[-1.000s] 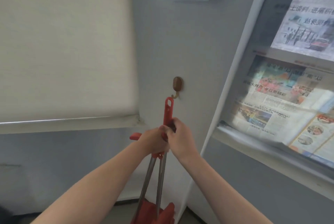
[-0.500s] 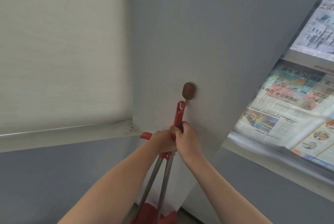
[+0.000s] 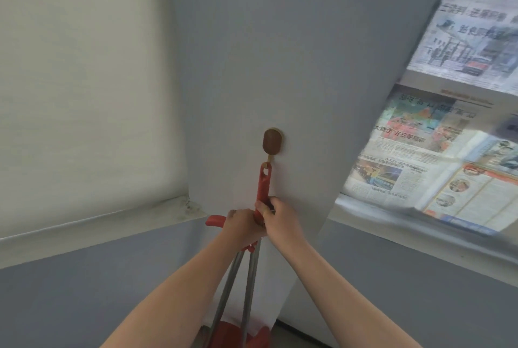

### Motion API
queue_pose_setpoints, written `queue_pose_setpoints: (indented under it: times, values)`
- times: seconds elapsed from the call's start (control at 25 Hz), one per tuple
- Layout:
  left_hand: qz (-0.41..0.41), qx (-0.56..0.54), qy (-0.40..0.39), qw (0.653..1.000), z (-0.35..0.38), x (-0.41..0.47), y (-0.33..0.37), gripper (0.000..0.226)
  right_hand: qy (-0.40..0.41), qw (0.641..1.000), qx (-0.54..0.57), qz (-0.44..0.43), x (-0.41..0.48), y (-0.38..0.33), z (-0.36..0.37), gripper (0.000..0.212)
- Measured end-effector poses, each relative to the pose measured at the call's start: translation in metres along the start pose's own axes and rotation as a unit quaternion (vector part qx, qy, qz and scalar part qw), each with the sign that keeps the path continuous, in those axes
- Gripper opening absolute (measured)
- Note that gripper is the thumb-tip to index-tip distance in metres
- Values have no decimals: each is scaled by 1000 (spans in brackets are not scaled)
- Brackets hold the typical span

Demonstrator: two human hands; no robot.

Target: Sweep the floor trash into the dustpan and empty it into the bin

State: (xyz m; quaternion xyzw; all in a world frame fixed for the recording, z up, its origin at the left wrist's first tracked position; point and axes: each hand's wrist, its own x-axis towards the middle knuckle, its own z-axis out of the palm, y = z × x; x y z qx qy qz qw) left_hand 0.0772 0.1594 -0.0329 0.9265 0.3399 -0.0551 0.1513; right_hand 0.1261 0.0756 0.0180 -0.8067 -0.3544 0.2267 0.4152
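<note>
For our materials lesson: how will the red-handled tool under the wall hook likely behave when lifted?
Probably stiff: its metal shaft looks straight. Likely light: the right hand alone grips its red handle. Its low red head might swing.

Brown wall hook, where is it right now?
Head view: the brown wall hook sits mid-frame on the wall, just above the red handle, left of the newspapers.

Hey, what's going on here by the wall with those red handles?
A person stands at a wall holding two long red-handled cleaning tools, likely the broom and dustpan. The right hand grips the upright red handle, whose hanging hole sits right at the brown wall hook. Whether it is actually on the hook cannot be told. The left hand grips the second red handle. Both metal poles run down out of view.
</note>
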Motion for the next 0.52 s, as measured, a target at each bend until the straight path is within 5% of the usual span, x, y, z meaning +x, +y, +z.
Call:
queue_pose_setpoints:
  times: [0.28,0.52]
  values:
    - [-92,-265,99,955,-18,-31,13,37,-12,998,-63,-11,-46,20,-42,38]
    - [-147,-266,167,938,-17,-91,75,39,21,997,-57,-36,-107,44,-97,37]
